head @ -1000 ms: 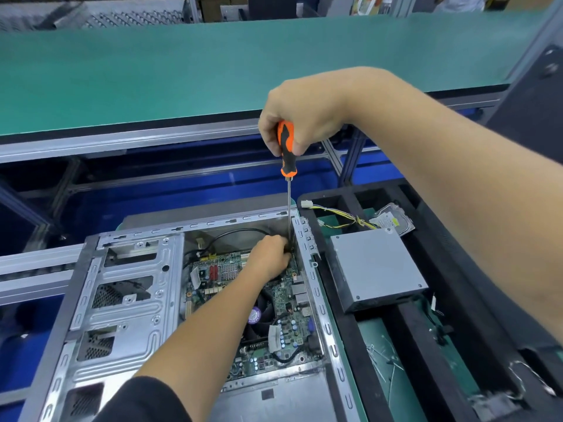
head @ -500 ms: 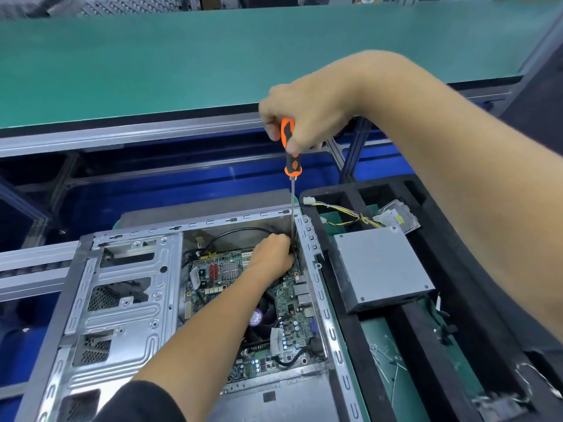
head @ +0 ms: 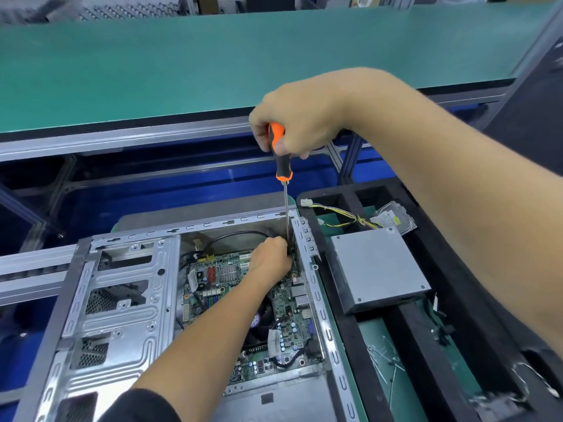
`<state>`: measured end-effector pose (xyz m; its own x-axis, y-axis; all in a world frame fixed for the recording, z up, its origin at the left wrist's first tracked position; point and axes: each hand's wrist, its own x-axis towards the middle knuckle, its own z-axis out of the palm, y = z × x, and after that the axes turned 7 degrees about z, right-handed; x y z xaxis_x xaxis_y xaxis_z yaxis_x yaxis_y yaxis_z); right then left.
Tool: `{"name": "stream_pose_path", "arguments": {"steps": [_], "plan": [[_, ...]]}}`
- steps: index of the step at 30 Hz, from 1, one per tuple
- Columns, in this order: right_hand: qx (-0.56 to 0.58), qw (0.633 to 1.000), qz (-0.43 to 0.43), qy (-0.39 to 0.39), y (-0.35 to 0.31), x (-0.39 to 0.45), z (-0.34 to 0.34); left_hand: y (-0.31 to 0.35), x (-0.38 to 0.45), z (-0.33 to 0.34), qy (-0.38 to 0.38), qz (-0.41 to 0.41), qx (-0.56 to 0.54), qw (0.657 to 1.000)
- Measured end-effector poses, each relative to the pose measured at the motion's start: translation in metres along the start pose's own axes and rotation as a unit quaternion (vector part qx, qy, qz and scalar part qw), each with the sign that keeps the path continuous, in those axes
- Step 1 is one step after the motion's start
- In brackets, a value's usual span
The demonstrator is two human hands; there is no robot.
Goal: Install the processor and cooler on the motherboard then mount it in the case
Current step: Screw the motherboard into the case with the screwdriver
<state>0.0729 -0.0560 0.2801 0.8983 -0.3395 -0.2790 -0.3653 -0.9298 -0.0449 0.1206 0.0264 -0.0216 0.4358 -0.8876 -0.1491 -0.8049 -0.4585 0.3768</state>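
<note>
I note the right hand (head: 300, 117) gripping the screwdriver (head: 281, 166) upright, shaft descending into the motherboard's (head: 286, 303) far-right corner, where the left hand (head: 269, 258) pinches at its tip.

A long green conveyor belt (head: 182, 71) runs across the upper part of the frame, edged by a grey aluminium rail (head: 122, 143). Below it lies a blue surface (head: 170, 196). At the right, a black tray (head: 405, 339) holds a grey power supply box (head: 377, 269) with yellow and black wires (head: 341, 213) at its upper left. A hard drive (head: 394, 219) lies just behind the box. Loose cable ties (head: 387, 363) lie on the tray's green mat at lower right.
</note>
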Motion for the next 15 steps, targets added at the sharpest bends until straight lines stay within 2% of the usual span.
{"name": "stream_pose_path", "arguments": {"steps": [4, 8, 12, 15], "plan": [[-0.002, 0.997, 0.001, 0.075, -0.001, -0.003, 0.006, 0.000, 0.001, 0.000, -0.002, 0.000, 0.001, 1.000], [0.015, 0.998, 0.014, 0.060, -0.002, 0.000, 0.013, -0.001, 0.001, 0.001, -0.008, -0.004, -0.002, 1.000], [-0.023, 0.996, 0.044, 0.067, 0.001, 0.007, 0.013, -0.001, 0.000, 0.000, -0.007, 0.002, 0.001, 1.000], [-0.031, 0.999, 0.020, 0.035, 0.001, 0.006, 0.009, -0.002, -0.001, 0.001, -0.002, 0.003, 0.002, 1.000]]}}
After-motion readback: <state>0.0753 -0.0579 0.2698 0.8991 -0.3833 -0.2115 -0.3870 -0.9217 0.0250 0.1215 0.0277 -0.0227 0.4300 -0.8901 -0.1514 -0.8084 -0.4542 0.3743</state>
